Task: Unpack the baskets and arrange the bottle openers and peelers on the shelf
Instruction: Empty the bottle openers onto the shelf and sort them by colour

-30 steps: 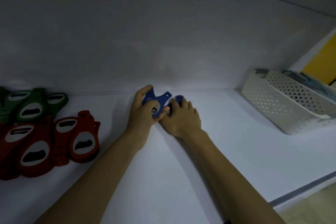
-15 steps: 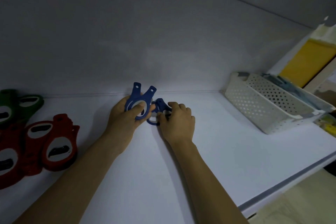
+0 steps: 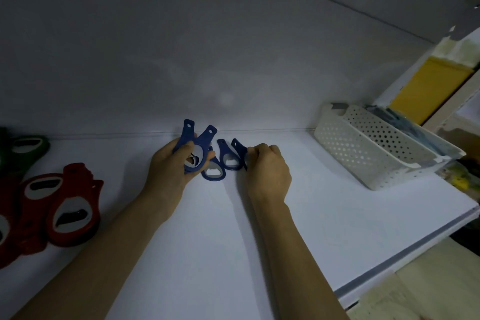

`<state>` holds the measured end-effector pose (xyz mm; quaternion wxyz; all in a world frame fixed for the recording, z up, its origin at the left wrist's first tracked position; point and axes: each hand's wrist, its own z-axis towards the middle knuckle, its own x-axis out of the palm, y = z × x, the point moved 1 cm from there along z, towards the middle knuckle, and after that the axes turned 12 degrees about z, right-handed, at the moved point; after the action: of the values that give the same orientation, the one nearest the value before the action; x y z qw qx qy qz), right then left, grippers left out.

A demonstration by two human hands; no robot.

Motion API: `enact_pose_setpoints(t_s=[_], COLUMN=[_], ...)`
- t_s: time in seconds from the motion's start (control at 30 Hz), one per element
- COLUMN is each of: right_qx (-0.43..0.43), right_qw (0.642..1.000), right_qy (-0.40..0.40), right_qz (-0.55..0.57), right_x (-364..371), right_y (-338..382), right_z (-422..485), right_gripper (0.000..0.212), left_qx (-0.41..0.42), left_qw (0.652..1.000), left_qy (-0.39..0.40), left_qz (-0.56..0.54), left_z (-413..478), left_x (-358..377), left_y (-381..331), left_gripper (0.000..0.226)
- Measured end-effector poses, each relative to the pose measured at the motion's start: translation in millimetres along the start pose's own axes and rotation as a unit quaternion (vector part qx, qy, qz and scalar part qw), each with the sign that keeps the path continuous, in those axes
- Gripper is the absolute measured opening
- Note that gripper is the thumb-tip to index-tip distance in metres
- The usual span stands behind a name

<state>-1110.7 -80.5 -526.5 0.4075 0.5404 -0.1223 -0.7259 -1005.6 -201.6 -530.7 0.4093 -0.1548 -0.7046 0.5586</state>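
White shelf, dim light: your left hand grips a fanned stack of blue bottle openers while your right hand pinches an edge-on opener beside the flat pair, so a slack thumb could spill the stack across that row.

On the white shelf, the red plastic bottle openers lie far left, with the green plastic bottle openers behind them. At mid-shelf, near the back wall, the left hand holds a bunch of blue plastic bottle openers. Just right, two flat blue openers lie side by side. Beside them the right hand pinches a further blue opener, seemingly on edge. The white perforated plastic basket sits well right.
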Motion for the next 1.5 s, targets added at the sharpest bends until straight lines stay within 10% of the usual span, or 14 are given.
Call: enact_pose_setpoints(t_s=[0.13, 0.27, 0.6, 0.9, 1.17, 1.5], right_qx=[0.004, 0.103, 0.193, 0.178, 0.057, -0.059], right_qw=[0.981, 0.871, 0.758, 0.734, 0.883, 0.925], right_qy=[-0.015, 0.039, 0.085, 0.191, 0.156, 0.112], right_qz=[0.193, 0.479, 0.617, 0.627, 0.44, 0.358], right_x=[-3, -3, -8, -5, 5, 5], right_y=[8, 21, 26, 31, 29, 25], right_z=[-5, -11, -8, -14, -18, -18], right_gripper=[0.017, 0.015, 0.011, 0.009, 0.017, 0.028], left_qx=[0.012, 0.024, 0.05, 0.019, 0.045, 0.048], left_qw=[1.0, 0.999, 0.997, 1.0, 0.992, 0.99], left_qy=[0.005, 0.004, -0.01, -0.009, 0.026, 0.069], left_qz=[0.015, 0.029, 0.065, 0.015, 0.111, 0.113], left_z=[-1, 2, 3, 5, 5, 1], left_x=[0, -1, 0, 0, -3, -1], left_y=[2, 3, 2, 0, 4, 2], left_gripper=[0.022, 0.024, 0.032, 0.028, 0.024, 0.027])
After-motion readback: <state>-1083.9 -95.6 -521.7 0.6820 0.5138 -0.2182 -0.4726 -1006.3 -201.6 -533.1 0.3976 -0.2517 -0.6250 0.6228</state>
